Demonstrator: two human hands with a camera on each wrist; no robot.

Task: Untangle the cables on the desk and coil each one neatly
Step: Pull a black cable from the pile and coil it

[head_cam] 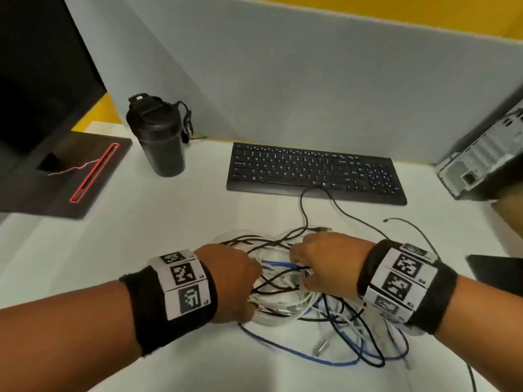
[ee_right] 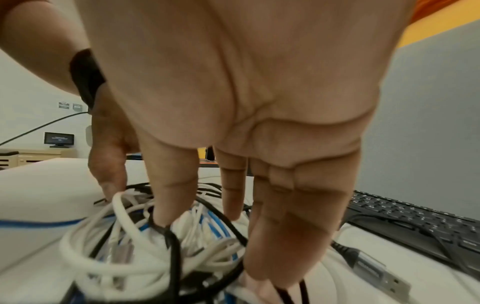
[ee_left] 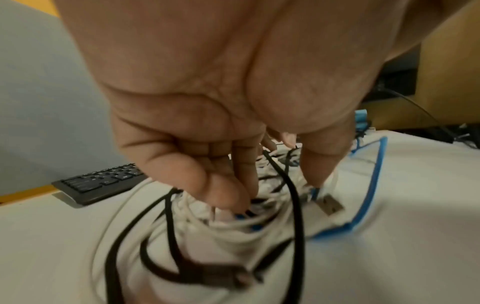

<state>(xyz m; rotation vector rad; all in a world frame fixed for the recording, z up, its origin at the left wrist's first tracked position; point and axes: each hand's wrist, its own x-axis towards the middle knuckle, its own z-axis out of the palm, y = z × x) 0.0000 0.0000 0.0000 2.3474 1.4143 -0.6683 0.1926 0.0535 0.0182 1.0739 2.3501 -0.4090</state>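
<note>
A tangle of white, black and blue cables (head_cam: 283, 295) lies on the white desk (head_cam: 169, 250) in front of me. My left hand (head_cam: 243, 278) is on its left side; in the left wrist view the left hand (ee_left: 275, 191) has its fingers (ee_left: 223, 189) curled down against the thumb, pinching the white cables (ee_left: 233, 228). A black cable (ee_left: 293, 197) runs up between them. My right hand (head_cam: 302, 267) is on the tangle's right side. Its fingers (ee_right: 285, 226) point down nearly straight into the pile (ee_right: 202, 236), with a black cable (ee_right: 174, 246) hooked at one fingertip.
A black keyboard (head_cam: 314, 171) lies behind the tangle, its cable trailing toward the pile. A black tumbler (head_cam: 157, 137) and a monitor base (head_cam: 70, 176) stand at the left, a computer tower (head_cam: 486, 154) at the right. A blue cable (head_cam: 297, 355) loops toward me, and a USB plug (ee_right: 376, 273) lies by the keyboard.
</note>
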